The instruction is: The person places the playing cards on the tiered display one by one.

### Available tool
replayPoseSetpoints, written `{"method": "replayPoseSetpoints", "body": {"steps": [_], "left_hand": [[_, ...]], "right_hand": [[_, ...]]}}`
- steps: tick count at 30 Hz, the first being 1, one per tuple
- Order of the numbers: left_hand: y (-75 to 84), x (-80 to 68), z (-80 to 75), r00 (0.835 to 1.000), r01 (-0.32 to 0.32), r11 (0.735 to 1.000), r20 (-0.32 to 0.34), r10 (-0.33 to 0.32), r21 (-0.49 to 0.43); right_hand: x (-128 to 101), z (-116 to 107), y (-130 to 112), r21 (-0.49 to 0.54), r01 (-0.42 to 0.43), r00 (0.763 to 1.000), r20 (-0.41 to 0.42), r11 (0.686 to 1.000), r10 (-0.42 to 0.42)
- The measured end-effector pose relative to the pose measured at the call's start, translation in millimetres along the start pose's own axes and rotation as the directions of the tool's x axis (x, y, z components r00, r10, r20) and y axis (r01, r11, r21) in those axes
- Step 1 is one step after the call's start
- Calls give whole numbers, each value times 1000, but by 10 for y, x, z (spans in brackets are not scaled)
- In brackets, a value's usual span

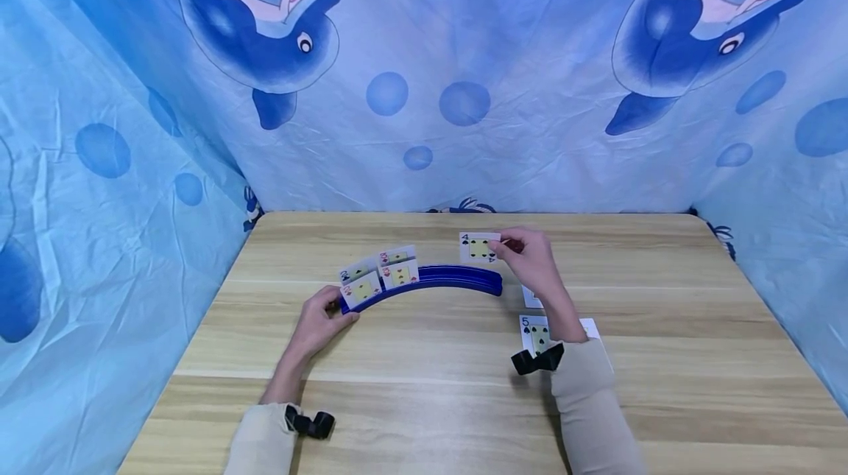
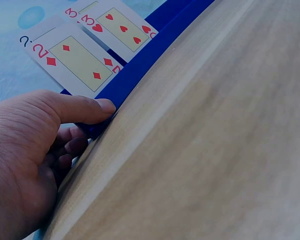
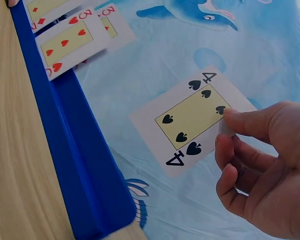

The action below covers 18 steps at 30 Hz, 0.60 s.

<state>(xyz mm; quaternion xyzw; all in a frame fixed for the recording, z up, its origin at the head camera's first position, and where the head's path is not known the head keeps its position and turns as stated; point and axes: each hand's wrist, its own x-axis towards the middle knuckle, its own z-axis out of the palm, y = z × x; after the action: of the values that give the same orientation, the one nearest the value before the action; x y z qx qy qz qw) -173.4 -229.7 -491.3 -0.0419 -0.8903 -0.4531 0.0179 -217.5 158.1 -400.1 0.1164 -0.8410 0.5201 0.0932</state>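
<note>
A curved blue card holder (image 1: 457, 276) stands on the wooden table, with two rows of slots. My left hand (image 1: 318, 322) grips its left end, thumb along the front edge in the left wrist view. In the front row sit the two of diamonds (image 2: 74, 61) and the three of hearts (image 2: 119, 29); behind them are another two (image 1: 358, 269) and a red three (image 1: 398, 255), partly covered. My right hand (image 1: 530, 260) pinches the four of spades (image 3: 190, 120) by its edge, held face toward me, above and behind the holder's bare right part.
Beneath my right forearm lie the five of spades (image 1: 534, 331) and another card (image 1: 589, 328), partly hidden. One more card (image 1: 531, 298) shows beside the right wrist. A blue dolphin-print curtain (image 1: 424, 55) hangs behind the table (image 1: 424, 401) and along both sides.
</note>
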Motion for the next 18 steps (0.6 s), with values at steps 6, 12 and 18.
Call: {"method": "replayPoseSetpoints", "body": {"steps": [6,12,18], "left_hand": [[-3,-2,-1,1000,0,1000,-2,0,-12],[1,-2,-2,1000,-2,999,-5,2,-34],[4,2,10,1000,14,999,3,-14,-34]], "right_hand": [[45,135,-23,7,-7,1000,13,1000,7],[104,276,-31,41,13,999,36,999,-14],[149,425,8,78,60,996,56,995,-65]]}}
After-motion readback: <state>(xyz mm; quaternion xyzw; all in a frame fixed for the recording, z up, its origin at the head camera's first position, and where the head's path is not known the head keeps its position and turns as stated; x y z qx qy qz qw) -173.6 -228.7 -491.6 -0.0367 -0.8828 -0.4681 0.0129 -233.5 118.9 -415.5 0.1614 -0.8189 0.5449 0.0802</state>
